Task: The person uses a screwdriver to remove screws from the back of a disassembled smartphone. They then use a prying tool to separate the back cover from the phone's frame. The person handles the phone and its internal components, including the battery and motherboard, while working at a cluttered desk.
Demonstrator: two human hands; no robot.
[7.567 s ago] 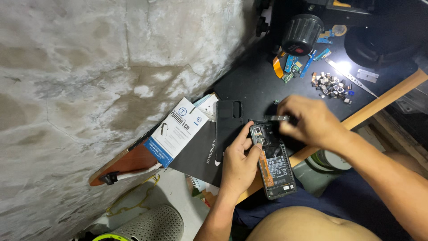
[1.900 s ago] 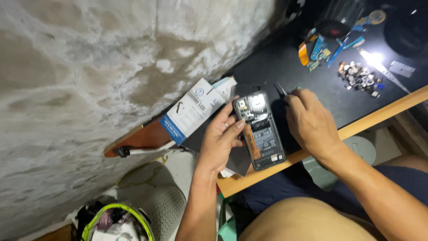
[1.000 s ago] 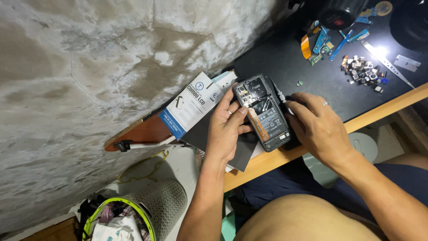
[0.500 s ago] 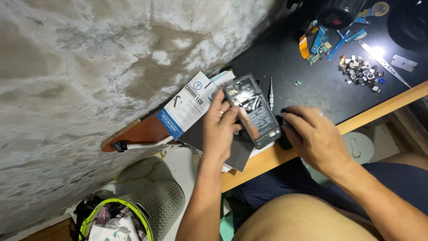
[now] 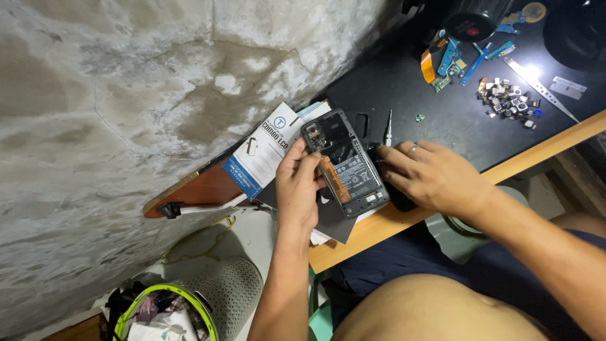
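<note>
Opened phone (image 5: 346, 163) held by left hand (image 5: 298, 187) over desk (image 5: 404, 95).

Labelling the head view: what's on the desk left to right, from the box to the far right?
White and blue box → left hand → opened phone → screwdriver → right hand → pile of small parts → metal strip.

The phone (image 5: 346, 163) has its back off, so its insides show. It is black, with a dark battery in the middle and an orange strip down one long side. It is held tilted a little above the near edge of the bench (image 5: 404, 95). A thin screwdriver (image 5: 389, 126) lies just beside it.
</note>
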